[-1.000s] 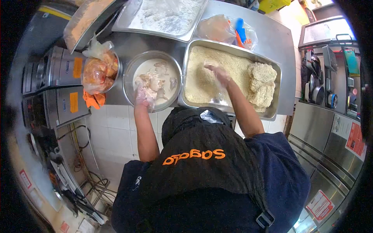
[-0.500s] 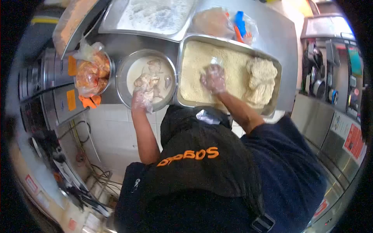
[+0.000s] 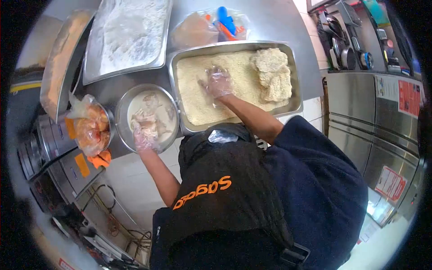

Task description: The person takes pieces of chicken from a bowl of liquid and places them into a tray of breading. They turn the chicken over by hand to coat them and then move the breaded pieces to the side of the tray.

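Observation:
My left hand (image 3: 144,135), in a clear plastic glove, is shut on a battered piece of meat (image 3: 145,120) inside the round metal bowl (image 3: 120,118) of pale batter. My right hand (image 3: 217,82), also gloved, lies flat with fingers spread on the breadcrumbs in the rectangular steel tray (image 3: 180,118). A stack of breaded cutlets (image 3: 272,72) rests at the tray's right end, apart from my right hand.
A steel tray of flour (image 3: 128,33) sits behind the bowl. A bag of orange-marinated meat (image 3: 90,128) stands left of it. Plastic bags with a blue item (image 3: 204,27) lie behind the crumb tray. Steel fridge doors (image 3: 382,135) stand to the right.
My view has swung, so everything shifted left and tilted. My right hand drew back from the far crumbs toward the tray's middle. My left hand stays on the meat in the bowl.

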Demonstrator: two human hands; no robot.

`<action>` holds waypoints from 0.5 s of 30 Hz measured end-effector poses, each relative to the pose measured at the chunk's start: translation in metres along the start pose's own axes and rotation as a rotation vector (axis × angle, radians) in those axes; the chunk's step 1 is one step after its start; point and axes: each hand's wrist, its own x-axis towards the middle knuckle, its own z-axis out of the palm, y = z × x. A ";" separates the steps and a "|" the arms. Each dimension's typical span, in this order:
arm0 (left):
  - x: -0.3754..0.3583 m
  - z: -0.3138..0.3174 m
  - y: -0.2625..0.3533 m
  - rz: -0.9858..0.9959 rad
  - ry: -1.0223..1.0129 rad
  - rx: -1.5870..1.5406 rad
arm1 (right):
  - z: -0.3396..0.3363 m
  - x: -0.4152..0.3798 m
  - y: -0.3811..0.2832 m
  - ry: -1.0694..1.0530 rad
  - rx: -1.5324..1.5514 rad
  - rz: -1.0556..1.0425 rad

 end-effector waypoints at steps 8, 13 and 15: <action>0.009 -0.022 -0.002 -0.084 -0.127 -0.295 | -0.012 0.001 0.053 -1.092 0.408 0.009; 0.017 -0.038 -0.006 0.011 0.053 0.180 | -0.122 0.011 0.058 -0.942 0.336 0.030; 0.011 -0.034 -0.004 0.052 0.095 0.269 | -0.157 0.013 0.053 -0.840 0.288 0.084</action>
